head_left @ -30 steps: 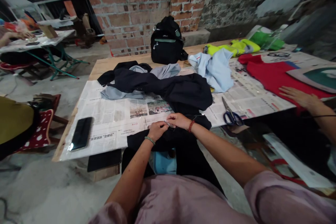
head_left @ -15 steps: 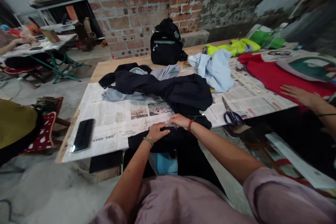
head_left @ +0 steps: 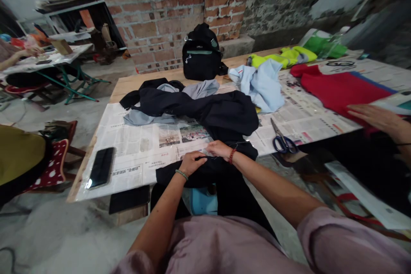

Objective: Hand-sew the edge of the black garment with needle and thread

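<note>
Dark fabric [head_left: 205, 172] hangs over the table's front edge and my lap. My left hand [head_left: 192, 162] pinches its upper edge, thumb and fingers pressed together. Close beside it, my right hand [head_left: 219, 149] is closed in a pinch just above the same edge; whatever its fingertips hold is too small to make out. The fabric runs on to the right of my hands and joins a dark garment [head_left: 192, 106] heaped farther back on the newspaper. Grey cloth [head_left: 147, 117] shows from under that heap.
A phone [head_left: 101, 168] lies left; scissors [head_left: 282, 138] lie at the front edge, right. Behind are a black backpack [head_left: 201, 58], a light blue cloth [head_left: 261, 85] and a yellow vest [head_left: 282, 56]. A co-worker's hand [head_left: 375, 116] rests on red cloth [head_left: 340, 90].
My hands stay nearly in place, pinching at the fabric's edge. On the right, the co-worker's iron has slid off the red cloth towards the right, uncovering more of it.
</note>
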Demonstrator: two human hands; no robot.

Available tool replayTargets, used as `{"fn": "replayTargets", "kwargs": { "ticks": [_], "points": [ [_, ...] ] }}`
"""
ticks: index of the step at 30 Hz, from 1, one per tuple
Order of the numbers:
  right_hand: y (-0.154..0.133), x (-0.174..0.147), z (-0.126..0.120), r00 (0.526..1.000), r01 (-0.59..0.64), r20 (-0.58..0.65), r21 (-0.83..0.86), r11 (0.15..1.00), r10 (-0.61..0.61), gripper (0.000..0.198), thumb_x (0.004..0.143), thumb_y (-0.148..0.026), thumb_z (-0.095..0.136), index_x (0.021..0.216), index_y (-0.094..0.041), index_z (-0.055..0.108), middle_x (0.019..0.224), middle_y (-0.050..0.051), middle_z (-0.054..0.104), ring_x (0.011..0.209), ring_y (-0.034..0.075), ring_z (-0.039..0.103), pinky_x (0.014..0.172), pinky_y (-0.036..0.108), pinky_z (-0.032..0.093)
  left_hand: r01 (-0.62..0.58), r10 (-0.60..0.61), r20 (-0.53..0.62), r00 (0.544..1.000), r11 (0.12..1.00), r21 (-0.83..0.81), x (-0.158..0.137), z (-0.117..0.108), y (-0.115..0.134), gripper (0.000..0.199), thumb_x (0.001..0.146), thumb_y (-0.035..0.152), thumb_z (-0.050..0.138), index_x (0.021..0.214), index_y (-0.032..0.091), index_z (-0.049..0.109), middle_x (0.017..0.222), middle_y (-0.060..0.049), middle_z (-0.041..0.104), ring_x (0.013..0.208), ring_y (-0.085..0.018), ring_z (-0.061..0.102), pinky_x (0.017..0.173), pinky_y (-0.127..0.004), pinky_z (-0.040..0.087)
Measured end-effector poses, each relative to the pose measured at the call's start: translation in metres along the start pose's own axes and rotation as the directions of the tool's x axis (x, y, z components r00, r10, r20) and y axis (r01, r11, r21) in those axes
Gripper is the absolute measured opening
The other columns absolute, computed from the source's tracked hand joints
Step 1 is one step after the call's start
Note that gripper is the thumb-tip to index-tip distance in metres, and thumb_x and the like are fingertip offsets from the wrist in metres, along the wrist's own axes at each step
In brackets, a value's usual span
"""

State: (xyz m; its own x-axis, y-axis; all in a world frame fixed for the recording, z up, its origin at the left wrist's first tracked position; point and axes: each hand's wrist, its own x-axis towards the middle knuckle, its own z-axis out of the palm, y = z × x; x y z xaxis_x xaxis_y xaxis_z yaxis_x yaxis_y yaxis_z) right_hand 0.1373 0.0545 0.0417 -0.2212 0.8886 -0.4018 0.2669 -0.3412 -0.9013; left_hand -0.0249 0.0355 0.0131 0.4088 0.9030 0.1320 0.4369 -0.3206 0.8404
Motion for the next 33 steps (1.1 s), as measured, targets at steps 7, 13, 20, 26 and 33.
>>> {"fn": "replayTargets", "kwargs": {
  "ticks": [7,13,20,26,33],
  "points": [
    [0.002,0.003,0.000,1.000,-0.008,-0.026,-0.046,0.999,0.007,0.012,0.060,-0.015,0.046,0.048,-0.016,0.042,0.034,-0.008,0.030,0.033,0.004,0.026,0.034,0.017,0.017,-0.009,0.012,-0.059,0.998,0.999,0.039,-0.001,0.006,-0.003,0.010,0.069,0.019,0.061,0.076,0.019,0.067,0.078,-0.001,0.067,0.072,-0.013,0.061,0.073,-0.024,0.048],
    [0.001,0.005,0.001,1.000,0.004,-0.021,-0.091,0.996,-0.006,0.012,0.059,-0.015,0.045,0.047,-0.016,0.042,0.034,-0.008,0.030,0.034,0.004,0.026,0.035,0.018,0.016,-0.045,0.049,-0.082,0.995,0.997,0.059,-0.002,0.007,-0.003,0.009,0.069,0.020,0.061,0.076,0.019,0.067,0.077,-0.001,0.067,0.072,-0.013,0.061,0.071,-0.024,0.048],
    [-0.002,-0.004,0.006,0.998,0.024,0.056,-0.134,0.991,-0.017,0.018,0.061,-0.020,0.049,0.046,-0.016,0.041,0.037,-0.008,0.032,0.036,0.004,0.025,0.035,0.017,0.016,-0.009,0.018,-0.128,0.992,0.998,0.070,-0.002,0.008,-0.004,0.010,0.070,0.017,0.059,0.077,0.019,0.066,0.078,-0.001,0.068,0.073,-0.013,0.061,0.072,-0.024,0.048],
    [0.000,-0.003,-0.003,0.991,0.135,0.034,-0.259,0.956,-0.130,0.016,0.071,-0.026,0.047,0.063,-0.016,0.056,0.048,-0.004,0.047,0.042,0.007,0.041,0.042,0.018,0.033,0.016,-0.007,-0.120,0.993,0.997,0.070,-0.001,0.007,0.000,0.011,0.070,0.018,0.059,0.077,0.019,0.067,0.077,0.000,0.068,0.073,-0.013,0.061,0.071,-0.023,0.047],
    [0.012,-0.059,-0.010,0.570,0.497,-0.484,-0.440,0.748,-0.664,0.022,0.076,-0.025,0.047,0.093,-0.018,0.059,0.099,0.007,0.054,0.072,0.012,0.054,0.068,0.026,0.044,0.016,-0.013,-0.109,0.994,1.000,0.023,-0.002,0.007,0.001,0.009,0.070,0.021,0.060,0.074,0.019,0.067,0.075,0.000,0.068,0.072,-0.013,0.061,0.071,-0.023,0.048]
  ]
}}
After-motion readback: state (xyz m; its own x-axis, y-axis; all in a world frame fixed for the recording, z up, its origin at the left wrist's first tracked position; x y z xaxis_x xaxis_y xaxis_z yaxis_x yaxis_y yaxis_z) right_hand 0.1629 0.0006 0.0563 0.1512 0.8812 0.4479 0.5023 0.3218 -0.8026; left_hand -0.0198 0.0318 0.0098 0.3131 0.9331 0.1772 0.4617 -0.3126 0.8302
